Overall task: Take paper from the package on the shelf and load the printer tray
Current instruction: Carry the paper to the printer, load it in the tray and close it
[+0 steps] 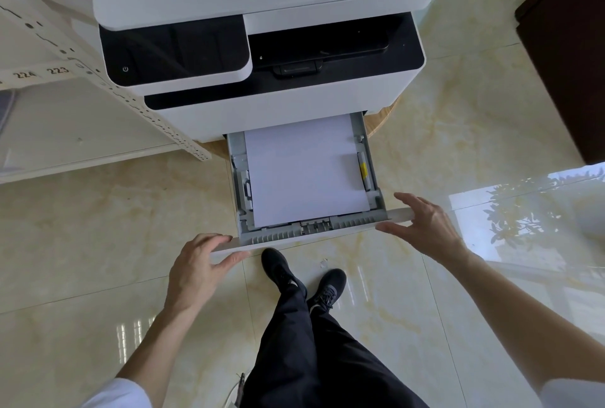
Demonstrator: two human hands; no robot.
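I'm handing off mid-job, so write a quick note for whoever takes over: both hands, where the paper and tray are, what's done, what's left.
Left hand: on the left end of the tray's front panel, thumb under its edge, not a closed grip.
Right hand: open, at the panel's right end.
Printer tray: pulled out from the printer, with a paper stack lying flat between its guides.
Done: paper is in the tray.
Left: slide the tray shut. The paper package is out of view.

Above the pulled-out tray (pixel 304 237) the way down to the paper (pixel 304 171) is lying open, while the printer (pixel 262 47) body is overhanging its rear, the shelf (pixel 98 86) post is crowding the left, and both hands are occupying the front corners.
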